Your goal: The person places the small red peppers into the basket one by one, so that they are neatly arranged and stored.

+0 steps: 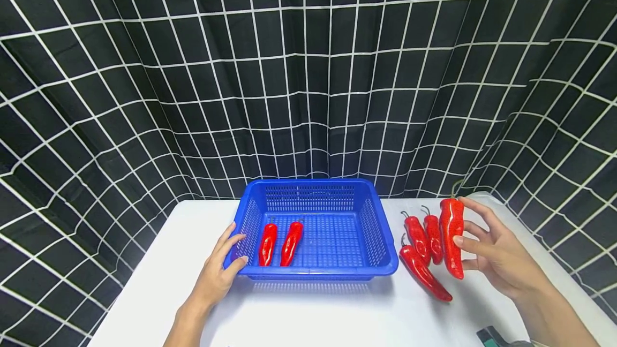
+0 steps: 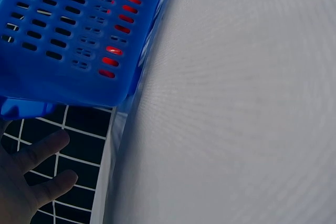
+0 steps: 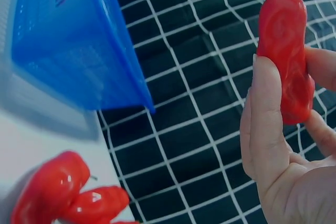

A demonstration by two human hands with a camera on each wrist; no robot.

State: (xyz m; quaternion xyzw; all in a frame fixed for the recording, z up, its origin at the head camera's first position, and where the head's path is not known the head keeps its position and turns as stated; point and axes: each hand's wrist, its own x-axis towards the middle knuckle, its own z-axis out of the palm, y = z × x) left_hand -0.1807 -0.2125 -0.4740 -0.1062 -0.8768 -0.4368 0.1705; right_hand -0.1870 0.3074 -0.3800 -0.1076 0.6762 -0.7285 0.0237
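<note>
While the left hand (image 1: 219, 272) is resting flat-fingered on the blue basket (image 1: 371, 229) rim to steady it, the right hand (image 1: 496, 256) is pinching a red pepper (image 1: 451, 240) upright, clear of the pile (image 1: 421, 250).

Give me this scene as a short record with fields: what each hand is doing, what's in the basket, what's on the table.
left hand: rests on the front left corner of the blue basket
right hand: holds one red pepper upright above the table
in basket: two red peppers, side by side at the left
on table: three loose red peppers, right of the basket
backdrop: black grid curtain
</note>
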